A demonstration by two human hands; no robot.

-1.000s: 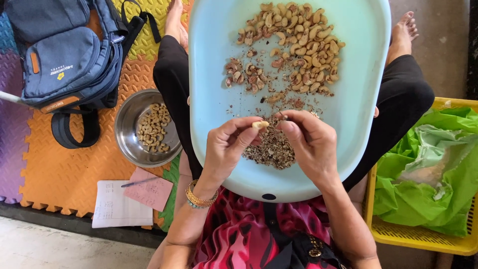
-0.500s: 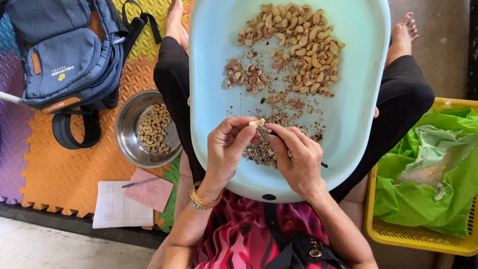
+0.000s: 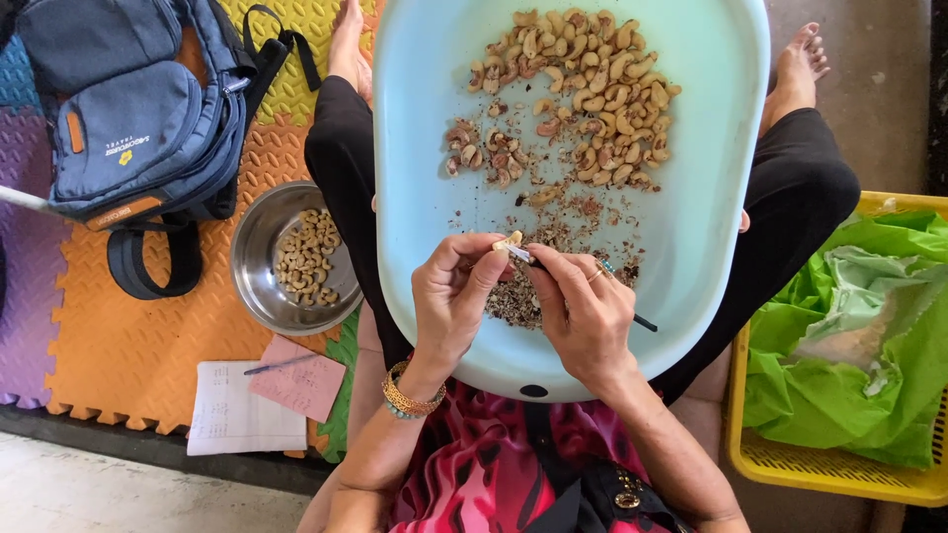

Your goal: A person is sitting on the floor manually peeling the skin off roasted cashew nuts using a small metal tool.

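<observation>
head view: big pale blue plastic tub [image 3: 711, 197] sits on the lap at center frame, with a heap of curved tan cashew kernels [image 3: 583, 89] in its upper part, too many to count, and a pile of brown skin flakes [image 3: 518, 301] lower down by the hands. round steel bowl [image 3: 259, 257] at left center holds more pale kernels. yellow plastic basket [image 3: 839, 474] at lower right is stuffed with green plastic sheeting [image 3: 849, 336]. left hand [image 3: 449, 296] is pinched shut on one single pale cashew [image 3: 509, 241] just above the flakes. right hand [image 3: 583, 311] is closed around one thin dark-handled pick [image 3: 583, 286], tip touching the cashew. one blue backpack [image 3: 128, 109] upper left.
</observation>
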